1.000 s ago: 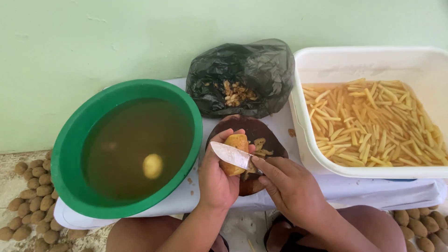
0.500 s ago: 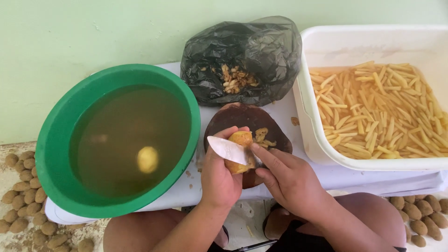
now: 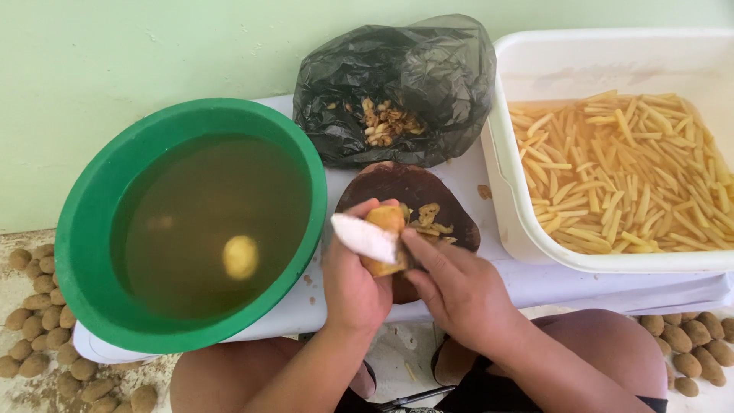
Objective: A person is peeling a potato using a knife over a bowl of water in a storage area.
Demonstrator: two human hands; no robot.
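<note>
The left hand (image 3: 353, 284) grips 1 potato (image 3: 384, 229); the right hand (image 3: 457, 291) grips a knife (image 3: 365, 238) laid across it, right of the green basin (image 3: 92, 229).

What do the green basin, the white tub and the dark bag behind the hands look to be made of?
Green basin: looks like moulded plastic, smooth with an even colour and a rolled rim. White tub: likely plastic too, thick rounded walls with a dull sheen. Dark bag: thin plastic film, crinkled, glossy and slightly see-through.
</note>
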